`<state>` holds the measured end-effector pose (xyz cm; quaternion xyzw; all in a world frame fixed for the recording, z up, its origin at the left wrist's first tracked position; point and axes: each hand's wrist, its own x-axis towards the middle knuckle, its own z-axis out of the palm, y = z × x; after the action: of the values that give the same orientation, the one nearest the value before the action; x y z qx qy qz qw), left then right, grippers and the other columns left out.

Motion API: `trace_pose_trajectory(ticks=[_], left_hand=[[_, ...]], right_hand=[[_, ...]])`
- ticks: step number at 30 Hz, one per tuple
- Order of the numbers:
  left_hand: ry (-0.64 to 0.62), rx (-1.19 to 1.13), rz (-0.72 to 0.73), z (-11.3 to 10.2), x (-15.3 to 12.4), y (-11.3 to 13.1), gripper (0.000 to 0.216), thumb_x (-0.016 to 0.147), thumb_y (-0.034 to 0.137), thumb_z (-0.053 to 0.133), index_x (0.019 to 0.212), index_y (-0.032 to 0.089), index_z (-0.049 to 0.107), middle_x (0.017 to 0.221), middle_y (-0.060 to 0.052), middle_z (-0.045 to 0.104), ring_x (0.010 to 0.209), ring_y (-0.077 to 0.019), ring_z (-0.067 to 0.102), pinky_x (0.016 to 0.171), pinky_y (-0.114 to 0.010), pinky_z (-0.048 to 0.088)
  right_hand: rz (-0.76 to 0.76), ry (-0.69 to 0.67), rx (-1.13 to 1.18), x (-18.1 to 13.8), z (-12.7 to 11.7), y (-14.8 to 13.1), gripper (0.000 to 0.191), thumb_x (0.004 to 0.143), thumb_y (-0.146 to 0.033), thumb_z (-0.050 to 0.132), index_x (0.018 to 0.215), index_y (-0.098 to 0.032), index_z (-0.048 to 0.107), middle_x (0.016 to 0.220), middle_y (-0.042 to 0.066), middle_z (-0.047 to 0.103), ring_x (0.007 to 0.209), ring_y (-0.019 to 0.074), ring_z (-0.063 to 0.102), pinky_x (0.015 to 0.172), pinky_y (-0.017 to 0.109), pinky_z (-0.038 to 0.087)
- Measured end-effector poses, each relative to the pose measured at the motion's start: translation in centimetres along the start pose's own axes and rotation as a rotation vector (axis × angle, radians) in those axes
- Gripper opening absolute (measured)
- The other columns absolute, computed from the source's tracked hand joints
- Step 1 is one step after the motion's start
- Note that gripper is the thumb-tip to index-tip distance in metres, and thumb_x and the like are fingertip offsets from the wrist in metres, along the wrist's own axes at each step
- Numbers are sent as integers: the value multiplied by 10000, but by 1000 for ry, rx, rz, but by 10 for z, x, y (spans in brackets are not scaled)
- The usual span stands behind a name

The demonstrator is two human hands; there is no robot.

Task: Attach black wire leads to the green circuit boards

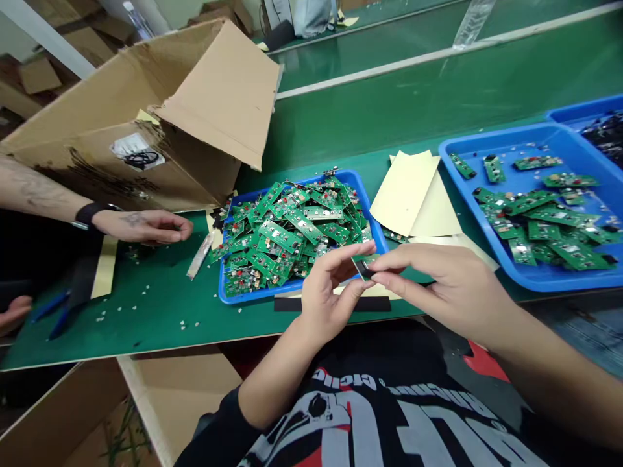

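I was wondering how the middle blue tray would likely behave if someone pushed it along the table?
The blue tray would probably slide rather than tip, since it is broad and low. It may feel fairly heavy, being heaped full. The circuit boards lie loosely jumbled, so a sharp shove might spill some.

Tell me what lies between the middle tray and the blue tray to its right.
In the head view, cream paper sheets lie between the middle tray and right tray; a green board peeks out beside them.
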<state>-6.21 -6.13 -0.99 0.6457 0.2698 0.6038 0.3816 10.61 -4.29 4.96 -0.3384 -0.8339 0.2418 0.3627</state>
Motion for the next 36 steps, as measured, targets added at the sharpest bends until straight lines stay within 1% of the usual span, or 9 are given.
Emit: trace_pose_trajectory(ticks=[4,8,11,14,19,25,28,32,36], left_hand=[[-45,-87,-106,3,2,9,454,901,103,538,1323,230,429,1298,-109,583,1175,-197,583,955,-305,529],[-69,23,-139,5,3,15,423,926,117,465,1333,226,432,1333,-111,553,1197,-206,562,981,-336,509],[-55,178,-151,7,4,20,398,920,104,444,1302,214,471,1243,-88,614,1012,-160,652,878,-283,550],[-6,246,-172,9,6,23,337,905,90,448,1214,191,534,1109,-60,668,859,-119,668,761,-220,560],[57,298,-233,13,9,24,263,879,108,468,1107,173,584,1033,-55,684,832,-124,668,727,-215,561],[62,360,-314,14,12,24,216,866,127,480,1025,170,619,972,-45,709,800,-134,680,687,-222,566],[36,339,-353,14,16,22,228,865,117,466,1018,168,627,948,-34,717,750,-118,679,660,-201,557],[21,355,-394,14,18,19,236,861,120,463,1012,175,636,884,-14,724,664,-102,668,616,-190,544],[33,262,-466,12,16,19,230,882,171,459,1043,170,623,838,-32,727,722,-136,701,633,-214,565]], right_hand=[[-52,31,-61,1,1,2,114,875,-110,561,817,-200,600,705,-13,675,601,114,616,566,224,450],[-137,55,-209,2,4,5,104,887,-135,541,822,-199,591,709,1,675,642,139,621,598,259,447],[-186,49,-322,1,7,8,143,894,-145,518,777,-200,577,701,16,663,644,156,605,597,285,437],[-219,55,-382,2,9,8,174,894,-144,511,737,-193,568,641,18,616,605,161,569,578,298,423],[-222,85,-425,2,12,10,180,897,-149,509,735,-179,581,637,28,617,614,168,581,568,299,420],[-257,95,-539,3,13,10,205,893,-149,507,716,-149,612,618,47,611,595,190,581,551,313,394],[-207,100,-585,3,16,7,207,877,-145,507,692,-146,600,588,35,590,567,175,562,544,298,381],[-67,122,-647,2,17,9,224,871,-171,485,663,-167,569,553,15,554,521,145,519,502,276,332],[263,324,-656,-1,-1,34,147,803,-177,509,672,-177,573,512,8,530,453,146,472,464,279,279]])
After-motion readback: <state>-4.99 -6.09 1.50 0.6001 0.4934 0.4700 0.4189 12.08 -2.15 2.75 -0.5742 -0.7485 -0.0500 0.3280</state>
